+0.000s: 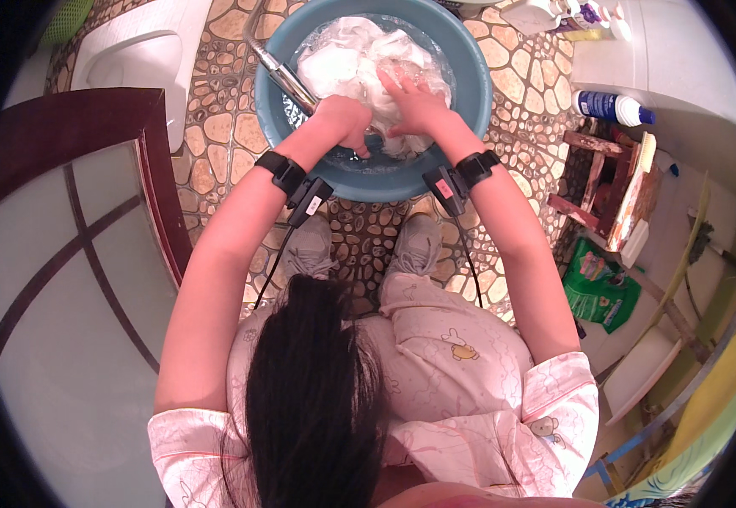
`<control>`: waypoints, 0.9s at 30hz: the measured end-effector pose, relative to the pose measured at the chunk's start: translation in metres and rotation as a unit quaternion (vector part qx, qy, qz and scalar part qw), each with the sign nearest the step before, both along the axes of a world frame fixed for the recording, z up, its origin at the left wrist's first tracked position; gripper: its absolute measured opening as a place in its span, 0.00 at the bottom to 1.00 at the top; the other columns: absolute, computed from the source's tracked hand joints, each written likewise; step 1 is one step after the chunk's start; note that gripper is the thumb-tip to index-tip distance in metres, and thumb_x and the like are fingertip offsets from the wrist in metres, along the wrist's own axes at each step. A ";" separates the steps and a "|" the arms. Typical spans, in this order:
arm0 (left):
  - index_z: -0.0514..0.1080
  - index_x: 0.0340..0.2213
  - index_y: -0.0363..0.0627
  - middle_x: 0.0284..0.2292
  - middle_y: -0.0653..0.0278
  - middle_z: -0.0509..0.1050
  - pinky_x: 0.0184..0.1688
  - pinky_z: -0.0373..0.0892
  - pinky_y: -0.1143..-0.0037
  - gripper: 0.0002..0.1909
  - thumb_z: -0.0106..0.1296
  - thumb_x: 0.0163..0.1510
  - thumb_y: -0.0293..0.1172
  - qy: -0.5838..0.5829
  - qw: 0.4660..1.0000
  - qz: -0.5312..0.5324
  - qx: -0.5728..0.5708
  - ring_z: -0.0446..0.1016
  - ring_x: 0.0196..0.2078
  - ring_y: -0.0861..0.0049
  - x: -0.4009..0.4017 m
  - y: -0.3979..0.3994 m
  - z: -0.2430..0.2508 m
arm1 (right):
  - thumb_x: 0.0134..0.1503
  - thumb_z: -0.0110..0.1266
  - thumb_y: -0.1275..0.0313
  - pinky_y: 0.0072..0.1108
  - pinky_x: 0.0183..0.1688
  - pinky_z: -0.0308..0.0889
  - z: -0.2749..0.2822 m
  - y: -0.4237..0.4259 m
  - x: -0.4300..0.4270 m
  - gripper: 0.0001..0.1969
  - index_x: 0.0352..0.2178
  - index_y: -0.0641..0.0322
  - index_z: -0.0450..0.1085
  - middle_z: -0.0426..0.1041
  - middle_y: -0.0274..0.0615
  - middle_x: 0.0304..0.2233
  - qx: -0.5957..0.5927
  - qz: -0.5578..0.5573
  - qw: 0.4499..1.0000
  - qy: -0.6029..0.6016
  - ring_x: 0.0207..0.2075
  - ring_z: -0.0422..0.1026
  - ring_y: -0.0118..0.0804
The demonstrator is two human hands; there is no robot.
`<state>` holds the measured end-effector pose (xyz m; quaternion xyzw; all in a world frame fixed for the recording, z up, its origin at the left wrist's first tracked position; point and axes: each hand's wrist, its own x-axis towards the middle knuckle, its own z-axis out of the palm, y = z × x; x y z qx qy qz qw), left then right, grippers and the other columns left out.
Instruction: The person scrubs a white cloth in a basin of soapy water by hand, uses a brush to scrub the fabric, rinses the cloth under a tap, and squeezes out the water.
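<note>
A blue plastic basin [479, 95] of water stands on the floor before me, with wet white cloth [336, 66] bunched in it. My left hand [345, 120] is curled over the near left of the basin. Its fingers close around the lower end of a chrome shower handle [291, 82], whose far end is hidden by the hand. My right hand [417, 105] lies on the cloth with its fingers spread, the fingertips among the wet folds. Bubbles and some light froth show on the water.
To the left are a squat toilet [133, 60] and a dark-framed glass door [95, 254]. At right stand a worn wooden stool [618, 190] with a brush [647, 152] on it, a blue-and-white bottle [612, 108], and a green packet [599, 282]. A metal hose [253, 28] reaches the basin.
</note>
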<state>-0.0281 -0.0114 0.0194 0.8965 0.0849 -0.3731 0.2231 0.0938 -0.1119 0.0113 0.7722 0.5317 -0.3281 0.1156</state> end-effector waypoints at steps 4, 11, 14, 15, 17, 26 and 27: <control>0.74 0.31 0.43 0.29 0.55 0.75 0.38 0.68 0.69 0.26 0.58 0.34 0.52 -0.005 1.000 -0.015 0.002 0.73 0.35 0.61 0.001 0.000 -0.005 | 0.36 0.62 0.53 0.55 0.52 0.47 -0.022 0.015 -0.003 0.54 0.59 0.34 0.33 0.36 0.37 0.61 -0.073 0.017 0.996 -0.054 0.59 0.46 0.50; 0.74 0.31 0.42 0.29 0.54 0.74 0.38 0.68 0.69 0.27 0.58 0.35 0.53 -0.006 1.000 -0.025 -0.002 0.73 0.35 0.60 0.001 0.001 -0.008 | 0.38 0.59 0.50 0.57 0.49 0.48 -0.020 0.016 -0.008 0.52 0.59 0.40 0.34 0.33 0.37 0.62 -0.060 0.036 0.992 -0.109 0.59 0.48 0.48; 0.74 0.31 0.41 0.30 0.53 0.74 0.38 0.67 0.68 0.28 0.54 0.38 0.56 -0.048 0.999 -0.015 -0.010 0.73 0.35 0.60 -0.004 0.003 -0.016 | 0.39 0.60 0.54 0.55 0.50 0.48 -0.008 0.014 -0.005 0.52 0.59 0.40 0.33 0.32 0.37 0.62 -0.034 0.032 0.997 -0.061 0.59 0.46 0.46; 0.74 0.31 0.41 0.30 0.53 0.74 0.38 0.67 0.68 0.28 0.52 0.40 0.57 -0.048 0.999 -0.011 -0.007 0.73 0.35 0.59 -0.001 0.002 -0.013 | 0.39 0.60 0.54 0.55 0.50 0.48 -0.007 0.010 -0.002 0.52 0.59 0.40 0.33 0.32 0.37 0.62 -0.034 0.030 0.997 -0.063 0.59 0.46 0.46; 0.74 0.31 0.42 0.30 0.52 0.74 0.38 0.67 0.68 0.29 0.49 0.42 0.59 -0.050 0.999 -0.010 -0.005 0.73 0.35 0.59 0.006 0.000 -0.009 | 0.42 0.57 0.62 0.44 0.52 0.53 -0.007 0.001 0.003 0.41 0.57 0.41 0.45 0.42 0.39 0.60 0.039 -0.019 0.999 -0.019 0.57 0.51 0.46; 0.74 0.34 0.46 0.35 0.58 0.74 0.42 0.67 0.70 0.30 0.41 0.47 0.61 0.012 0.999 0.010 0.045 0.72 0.39 0.64 0.016 0.001 -0.029 | 0.42 0.56 0.62 0.29 0.35 0.66 -0.010 -0.014 0.005 0.14 0.29 0.59 0.70 0.72 0.47 0.27 0.167 -0.089 0.962 0.196 0.30 0.71 0.49; 0.74 0.34 0.46 0.35 0.58 0.74 0.42 0.67 0.70 0.28 0.41 0.48 0.59 -0.012 0.999 0.015 0.030 0.72 0.39 0.63 0.015 0.001 -0.032 | 0.42 0.56 0.62 0.29 0.35 0.66 -0.010 -0.014 0.002 0.14 0.29 0.59 0.70 0.72 0.47 0.27 0.168 -0.090 0.962 0.196 0.30 0.71 0.49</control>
